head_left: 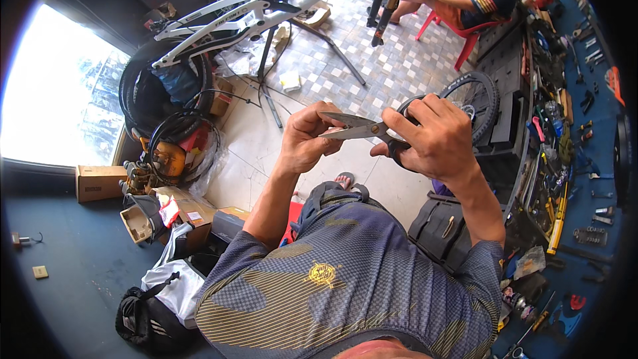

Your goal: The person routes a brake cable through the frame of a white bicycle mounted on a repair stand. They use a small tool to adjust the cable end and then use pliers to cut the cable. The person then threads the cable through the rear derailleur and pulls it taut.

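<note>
"Where's the camera looking from?"
"The head; it's facing down over the shirt [372, 246], left hand [306, 138] and right hand [435, 138]."
"How near?"
"Hands are showing close; the floor [385, 186] is lying farther."

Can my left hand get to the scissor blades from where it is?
Likely yes: your left hand is right beside the open blades of the scissors in your right hand, and no obstacle shows between.

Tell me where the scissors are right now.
In the head view, the scissors are above and slightly right of centre, held in the right hand, with their parted blades pointing toward the left hand.
</note>
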The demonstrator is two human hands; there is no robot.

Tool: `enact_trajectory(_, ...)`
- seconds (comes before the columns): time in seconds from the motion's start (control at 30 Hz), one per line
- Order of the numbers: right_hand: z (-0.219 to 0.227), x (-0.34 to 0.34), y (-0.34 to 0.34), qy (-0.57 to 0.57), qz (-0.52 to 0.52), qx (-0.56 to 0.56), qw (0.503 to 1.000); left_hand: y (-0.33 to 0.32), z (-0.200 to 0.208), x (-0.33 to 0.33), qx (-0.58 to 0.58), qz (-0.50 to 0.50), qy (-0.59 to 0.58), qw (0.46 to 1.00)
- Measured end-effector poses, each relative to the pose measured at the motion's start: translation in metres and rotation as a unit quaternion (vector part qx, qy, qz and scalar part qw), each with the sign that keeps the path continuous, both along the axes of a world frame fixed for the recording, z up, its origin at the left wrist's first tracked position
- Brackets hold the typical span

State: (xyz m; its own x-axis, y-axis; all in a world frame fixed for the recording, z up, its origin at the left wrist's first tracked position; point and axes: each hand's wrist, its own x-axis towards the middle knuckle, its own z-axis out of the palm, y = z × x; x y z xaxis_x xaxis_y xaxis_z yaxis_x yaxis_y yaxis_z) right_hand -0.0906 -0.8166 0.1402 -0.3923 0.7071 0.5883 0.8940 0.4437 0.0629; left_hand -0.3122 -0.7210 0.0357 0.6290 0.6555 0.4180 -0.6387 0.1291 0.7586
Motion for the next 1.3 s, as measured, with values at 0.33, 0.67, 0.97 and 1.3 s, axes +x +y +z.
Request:
enact_trajectory(0.33,-0.001,0.003,-0.002,-0.037,-0.023,-0.036,0.998,0.0,0.004,0.0,-0.008,-0.001,0.031,0.999)
enact_trajectory(0.67,-0.003,0.005,-0.003,-0.042,-0.024,-0.046,0.998,0.0,0.004,0.003,-0.014,0.006,0.048,0.999)
enact_trajectory(0.97,-0.01,0.014,-0.001,0.068,-0.004,-0.075,0.995,-0.004,0.008,0.008,-0.073,-0.014,0.026,0.997)
enact_trajectory(1.3,0.003,0.018,-0.011,0.09,-0.048,-0.049,0.994,-0.005,0.014,0.028,0.02,0.075,0.043,0.996)
